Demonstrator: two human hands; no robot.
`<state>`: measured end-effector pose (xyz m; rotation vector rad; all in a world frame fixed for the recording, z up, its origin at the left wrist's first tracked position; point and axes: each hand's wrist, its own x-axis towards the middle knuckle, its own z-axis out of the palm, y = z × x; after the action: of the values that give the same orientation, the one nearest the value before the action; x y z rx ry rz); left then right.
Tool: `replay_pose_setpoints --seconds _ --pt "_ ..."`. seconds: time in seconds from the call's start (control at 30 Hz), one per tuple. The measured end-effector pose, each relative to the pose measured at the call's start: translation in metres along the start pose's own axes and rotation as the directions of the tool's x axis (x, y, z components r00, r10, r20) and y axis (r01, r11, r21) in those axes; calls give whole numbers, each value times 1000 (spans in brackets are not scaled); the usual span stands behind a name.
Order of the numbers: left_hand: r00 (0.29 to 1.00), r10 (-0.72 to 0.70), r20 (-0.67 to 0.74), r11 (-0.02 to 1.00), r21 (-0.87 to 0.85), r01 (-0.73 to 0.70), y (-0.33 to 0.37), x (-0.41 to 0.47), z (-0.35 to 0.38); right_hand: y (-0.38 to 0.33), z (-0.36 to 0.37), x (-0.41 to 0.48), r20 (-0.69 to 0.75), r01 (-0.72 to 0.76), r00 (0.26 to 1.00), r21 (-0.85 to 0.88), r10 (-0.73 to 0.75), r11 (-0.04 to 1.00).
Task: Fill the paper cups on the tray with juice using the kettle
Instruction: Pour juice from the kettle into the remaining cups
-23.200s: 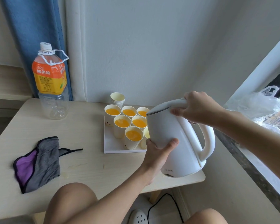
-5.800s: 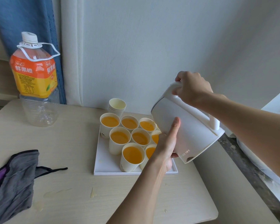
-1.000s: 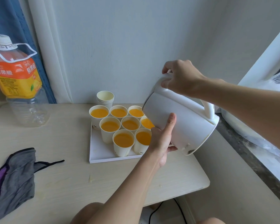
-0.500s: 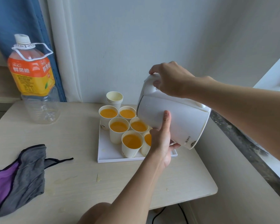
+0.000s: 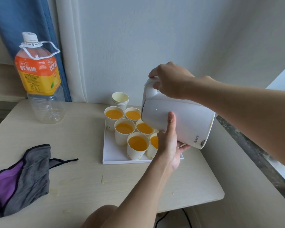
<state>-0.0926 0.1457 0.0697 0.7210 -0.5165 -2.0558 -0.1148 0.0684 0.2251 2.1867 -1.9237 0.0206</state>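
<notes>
The kettle point(image 5: 178, 122) was held tilted steeply above the right part of the tray point(image 5: 112, 155), with its spout end over the paper cups point(image 5: 124, 130). The right hand point(image 5: 169, 79) grasped the kettle's handle from above. The left hand point(image 5: 169, 145) supported the body from beneath, its thumb straight against the wall and its fingers extended, not clenched. The visible cups held orange juice. The tray rested on the worktop point(image 5: 82, 178).
</notes>
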Motion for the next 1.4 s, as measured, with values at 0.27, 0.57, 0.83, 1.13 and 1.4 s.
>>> replay_pose_setpoints --seconds 0.27,0.57,0.83,1.13,1.4 --pt "1000 -11 15 1000 -16 11 2 -2 2 -3 2 3 -3 20 1000 -22 -20 1000" --pt "1000 -4 25 999 -41 5 2 -3 2 -7 4 5 -2 43 999 -79 -44 996" --pt "1000 -4 10 1000 -15 4 2 -3 1 -7 5 4 -11 31 999 -68 -32 997" --pt "999 32 -36 989 149 -27 14 -6 -6 -1 -4 -6 -114 -61 991 23 63 998" --pt "990 99 -100 991 103 -89 30 -15 -18 -28 -9 -1 -122 7 993 29 -4 1000"
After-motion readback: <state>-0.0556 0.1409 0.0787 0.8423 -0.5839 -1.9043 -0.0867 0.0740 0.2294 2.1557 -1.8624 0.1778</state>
